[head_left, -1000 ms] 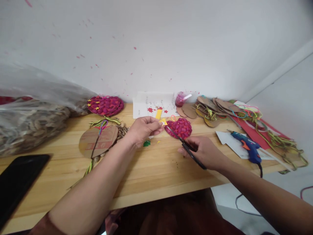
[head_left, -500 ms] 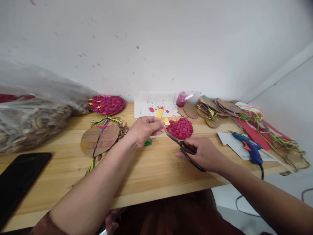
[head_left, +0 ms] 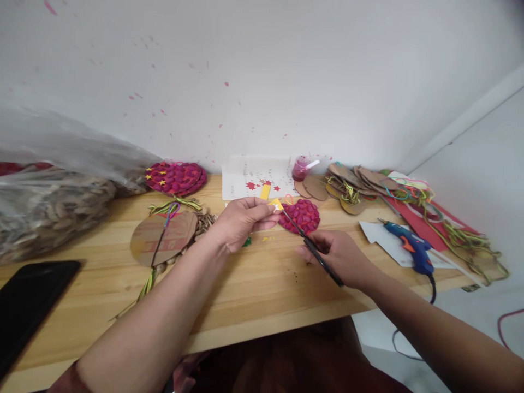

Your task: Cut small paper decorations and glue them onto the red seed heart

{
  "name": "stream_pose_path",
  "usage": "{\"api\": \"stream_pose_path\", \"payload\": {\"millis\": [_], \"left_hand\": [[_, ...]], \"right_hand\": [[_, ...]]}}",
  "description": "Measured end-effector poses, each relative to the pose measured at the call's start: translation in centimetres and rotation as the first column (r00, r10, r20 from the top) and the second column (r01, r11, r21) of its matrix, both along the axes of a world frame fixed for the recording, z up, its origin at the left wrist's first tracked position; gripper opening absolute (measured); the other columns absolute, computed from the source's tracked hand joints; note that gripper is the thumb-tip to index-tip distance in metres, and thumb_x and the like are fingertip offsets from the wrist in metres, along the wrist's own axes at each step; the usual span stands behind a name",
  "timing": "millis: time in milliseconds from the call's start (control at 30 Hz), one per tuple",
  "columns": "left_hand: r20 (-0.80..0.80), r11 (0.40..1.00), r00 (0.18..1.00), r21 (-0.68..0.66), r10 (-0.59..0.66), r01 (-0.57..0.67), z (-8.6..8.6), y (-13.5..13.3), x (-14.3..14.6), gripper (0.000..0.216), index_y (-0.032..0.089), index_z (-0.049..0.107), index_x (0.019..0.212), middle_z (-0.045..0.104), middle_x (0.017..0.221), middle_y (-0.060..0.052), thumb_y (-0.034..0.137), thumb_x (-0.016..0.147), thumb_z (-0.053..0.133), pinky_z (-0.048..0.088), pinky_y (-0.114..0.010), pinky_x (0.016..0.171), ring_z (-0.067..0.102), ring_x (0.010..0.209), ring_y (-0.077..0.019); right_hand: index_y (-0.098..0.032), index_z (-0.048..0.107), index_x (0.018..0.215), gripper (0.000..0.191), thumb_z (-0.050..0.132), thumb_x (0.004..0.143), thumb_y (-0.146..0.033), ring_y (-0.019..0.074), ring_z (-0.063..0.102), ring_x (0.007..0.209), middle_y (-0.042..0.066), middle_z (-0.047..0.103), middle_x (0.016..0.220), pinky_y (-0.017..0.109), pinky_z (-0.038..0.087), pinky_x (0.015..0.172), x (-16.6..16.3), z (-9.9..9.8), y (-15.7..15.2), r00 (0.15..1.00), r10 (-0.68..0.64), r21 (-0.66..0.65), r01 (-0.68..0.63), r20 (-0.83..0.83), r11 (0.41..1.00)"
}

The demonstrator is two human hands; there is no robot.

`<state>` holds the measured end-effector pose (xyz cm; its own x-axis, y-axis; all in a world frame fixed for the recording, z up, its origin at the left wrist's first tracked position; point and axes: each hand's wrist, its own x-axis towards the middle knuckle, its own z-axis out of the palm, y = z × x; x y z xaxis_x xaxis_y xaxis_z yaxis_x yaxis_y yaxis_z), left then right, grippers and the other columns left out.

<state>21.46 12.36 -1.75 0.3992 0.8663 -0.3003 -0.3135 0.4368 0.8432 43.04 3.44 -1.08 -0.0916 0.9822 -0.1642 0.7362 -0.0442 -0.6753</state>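
My left hand (head_left: 241,219) pinches a small yellow paper piece (head_left: 277,204) above the wooden table (head_left: 254,284). My right hand (head_left: 339,255) grips black scissors (head_left: 311,245), whose closed blades point up-left and meet the yellow piece. Just behind the blades lies a round red-and-pink disc (head_left: 302,215) covered in small shells. Tiny green (head_left: 246,241) and yellow (head_left: 268,238) scraps lie on the table under my left hand.
A blue glue gun (head_left: 409,248) rests on white paper at the right. Cardboard cut-outs with coloured strings (head_left: 356,185) pile at the back right. A cardboard disc (head_left: 164,236), another decorated disc (head_left: 176,177), a plastic bag of shells (head_left: 53,191) and a black phone (head_left: 28,305) sit left.
The scissor blades, open half a second ago, have closed on the yellow piece. Both hands stayed in nearly the same place.
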Motion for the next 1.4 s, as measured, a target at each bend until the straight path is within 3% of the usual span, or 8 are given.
{"api": "stream_pose_path", "payload": {"millis": [267, 433, 800, 1400], "left_hand": [[0.047, 0.999, 0.998, -0.008, 0.041, -0.041, 0.3, -0.2, 0.2, 0.010, 0.010, 0.067, 0.075, 0.075, 0.076, -0.008, 0.010, 0.076, 0.076, 0.058, -0.021, 0.072, 0.071, 0.068, -0.0115], [0.038, 0.997, 0.997, -0.020, 0.073, -0.072, 0.7, -0.3, 0.3, 0.007, 0.009, 0.066, 0.075, 0.074, 0.074, -0.008, 0.008, 0.079, 0.073, 0.058, -0.021, 0.070, 0.070, 0.065, -0.0107], [0.049, 0.998, 0.997, -0.026, 0.059, -0.058, 0.8, -0.4, 0.2, 0.008, 0.009, 0.066, 0.074, 0.074, 0.073, -0.009, 0.007, 0.081, 0.070, 0.058, -0.020, 0.068, 0.071, 0.066, -0.0112], [0.064, 0.998, 0.996, -0.028, 0.067, -0.065, 0.7, -0.4, 0.5, 0.009, 0.008, 0.066, 0.073, 0.074, 0.071, -0.009, 0.005, 0.082, 0.068, 0.057, -0.020, 0.067, 0.071, 0.064, -0.0109]], "right_hand": [[-0.020, 0.051, 0.064, 0.040, 0.069, 0.078, -0.054, 0.0117, 0.041, 0.052, -0.005, 0.043, 0.058, 0.025, 0.031, 0.047, -1.1, -0.3, 0.1, 0.989, -0.058, -0.077, 0.048, -0.136, 0.996], [-0.021, 0.050, 0.065, 0.040, 0.072, 0.076, -0.052, 0.0104, 0.040, 0.048, -0.006, 0.038, 0.056, 0.024, 0.032, 0.044, -1.6, -0.5, 0.2, 0.972, -0.108, -0.142, 0.079, -0.210, 0.987], [-0.020, 0.052, 0.066, 0.035, 0.071, 0.079, -0.045, 0.0100, 0.042, 0.046, -0.005, 0.044, 0.057, 0.024, 0.032, 0.043, -1.4, -0.4, 0.0, 0.970, -0.113, -0.161, 0.079, -0.216, 0.984], [-0.019, 0.052, 0.064, 0.033, 0.072, 0.078, -0.041, 0.0081, 0.040, 0.044, -0.006, 0.041, 0.054, 0.021, 0.028, 0.042, -1.5, -0.8, 0.1, 0.968, -0.125, -0.151, 0.092, -0.219, 0.984]]}}
